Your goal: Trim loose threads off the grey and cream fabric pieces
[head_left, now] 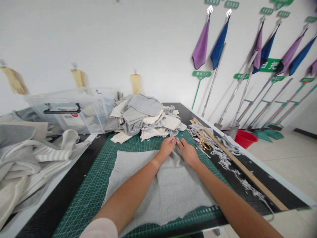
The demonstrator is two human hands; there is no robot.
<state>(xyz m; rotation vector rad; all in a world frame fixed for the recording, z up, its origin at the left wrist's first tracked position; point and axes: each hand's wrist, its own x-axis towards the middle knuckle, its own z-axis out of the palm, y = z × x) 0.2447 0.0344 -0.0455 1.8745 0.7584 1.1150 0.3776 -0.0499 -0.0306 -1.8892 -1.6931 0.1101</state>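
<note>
A light grey piece of fabric (178, 191) lies spread over a green cutting mat (84, 198). Its far edge is bunched up where both hands meet. My left hand (167, 146) is closed on that edge, fingertips pinching it. Close beside it on the right, my right hand (187, 150) pinches the same edge, the fingertips of the two hands almost touching. Just beyond them rises a heap of grey and cream fabric pieces (146, 114). Gold-handled scissors (205, 144) lie to the right of my right hand.
A clear plastic bin (66, 112) stands at the back left, with loose grey and striped cloth (32, 162) in front. Along the right runs a wooden strip (237, 163) among fabric scraps (224, 158). A red bucket (245, 138) and mops stand beyond the table.
</note>
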